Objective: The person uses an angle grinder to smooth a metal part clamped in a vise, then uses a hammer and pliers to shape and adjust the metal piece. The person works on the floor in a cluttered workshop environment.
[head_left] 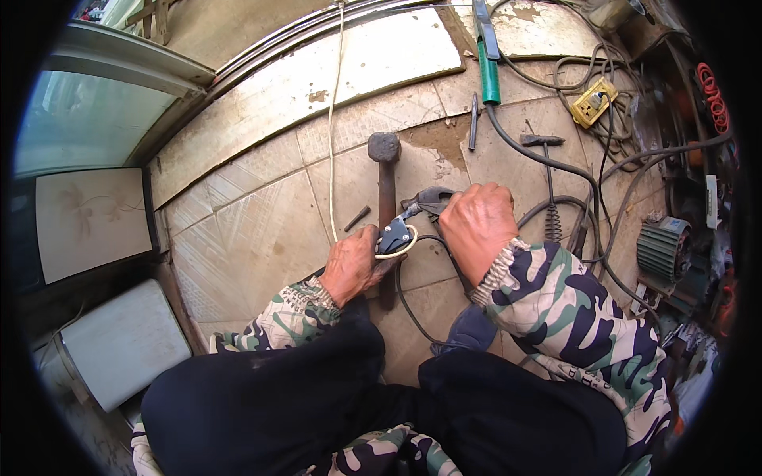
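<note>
My left hand [351, 266] is closed on a small dark plate-like fitting [394, 236] with screw heads in its face. A cream cord [335, 151] runs down to it and loops around its edge. A bright metal piece [410, 209] sticks out of the fitting towards a pair of pliers [432, 198]. My right hand [478, 226] is wrapped round the pliers, whose jaws meet the metal piece; the exact contact cannot be made out. Beneath the fitting lies a rusty bar with a thick blocky head [384, 147], partly hidden by my left hand.
A short dark rod [358, 218] and a longer one [474, 121] lie on the tiles. To the right are a spring-handled chipping hammer [543, 141], a green-handled electrode holder [489, 75], a yellow socket box [594, 101], tangled cables and a green motor [663, 248]. A white-topped box [125, 343] stands left.
</note>
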{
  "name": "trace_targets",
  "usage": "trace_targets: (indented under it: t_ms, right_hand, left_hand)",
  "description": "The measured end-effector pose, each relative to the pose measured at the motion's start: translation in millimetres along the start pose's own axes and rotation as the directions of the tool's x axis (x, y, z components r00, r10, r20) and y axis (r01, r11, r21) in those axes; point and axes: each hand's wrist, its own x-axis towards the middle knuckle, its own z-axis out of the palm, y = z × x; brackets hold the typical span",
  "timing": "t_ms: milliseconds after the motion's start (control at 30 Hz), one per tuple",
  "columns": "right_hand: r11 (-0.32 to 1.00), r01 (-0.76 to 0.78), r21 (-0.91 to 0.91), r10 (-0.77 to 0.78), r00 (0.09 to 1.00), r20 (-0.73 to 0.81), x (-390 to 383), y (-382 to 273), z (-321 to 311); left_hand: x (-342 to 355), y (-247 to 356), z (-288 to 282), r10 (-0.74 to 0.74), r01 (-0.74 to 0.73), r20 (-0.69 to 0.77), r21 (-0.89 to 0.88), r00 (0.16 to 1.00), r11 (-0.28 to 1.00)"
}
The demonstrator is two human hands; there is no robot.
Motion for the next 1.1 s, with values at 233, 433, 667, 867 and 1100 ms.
trace_targets:
  t_ms: [233, 433, 667, 867, 1100]
  right_hand:
    - [0.996, 0.043, -0.083, -0.046, 0.999, -0.029, 27, -18, -8]
    - [0.983, 0.131, -0.125, -0.126, 0.991, 0.042, 35, -8, -21]
    - [0.990, 0.140, -0.011, -0.140, 0.990, 0.034, 40, 8, 7]
    - [0.937, 0.346, 0.050, -0.330, 0.922, -0.204, 58, 40, 46]
    - [0.895, 0.279, 0.348, -0.216, 0.954, -0.210, 68, 59, 85]
  left_hand:
    - [-9, -26, -1, -0.026, 0.028, -0.066, 0.020, 0.997, 0.999]
    - [-3, -24, -2, -0.012, 0.012, -0.018, 0.009, 1.000, 1.000]
    - [1, -26, 0, 0.029, -0.029, 0.004, -0.057, 1.000, 0.998]
    - [-1, -34, -1, 0.039, -0.037, 0.019, -0.098, 0.999, 0.995]
    - [3, -29, -4, 0.042, -0.038, 0.033, -0.134, 0.999, 0.990]
